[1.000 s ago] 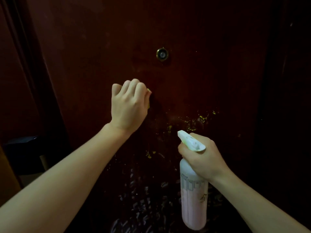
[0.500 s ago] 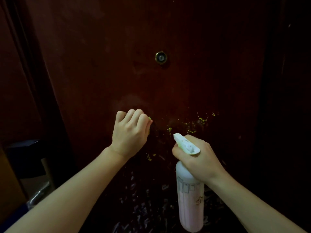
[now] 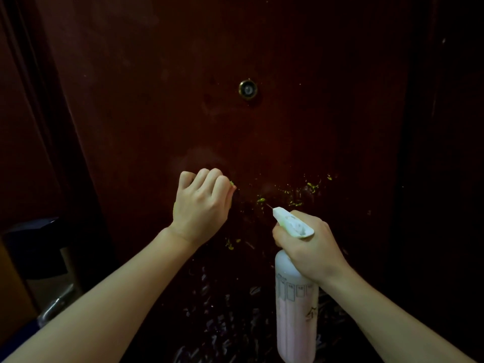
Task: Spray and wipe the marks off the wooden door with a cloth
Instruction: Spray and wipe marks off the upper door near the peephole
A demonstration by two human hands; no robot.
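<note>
Door (image 3: 262, 61) marks (image 3: 311, 186) between hands, above spray bottle (image 3: 297, 318).

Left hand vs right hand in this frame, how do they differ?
The left hand is fisted against the door, knuckles up, only a yellow-green sliver of something showing at its fingertips; the right hand wraps the spray bottle at its neck. The left hand sits higher, left of the yellow-green marks; the right hand sits below them. Both are bare, fingers curled.

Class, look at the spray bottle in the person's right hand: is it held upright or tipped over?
Upright. The spray bottle hangs with its pink body below and its white nozzle on top, gripped at the neck by the right hand.
</note>
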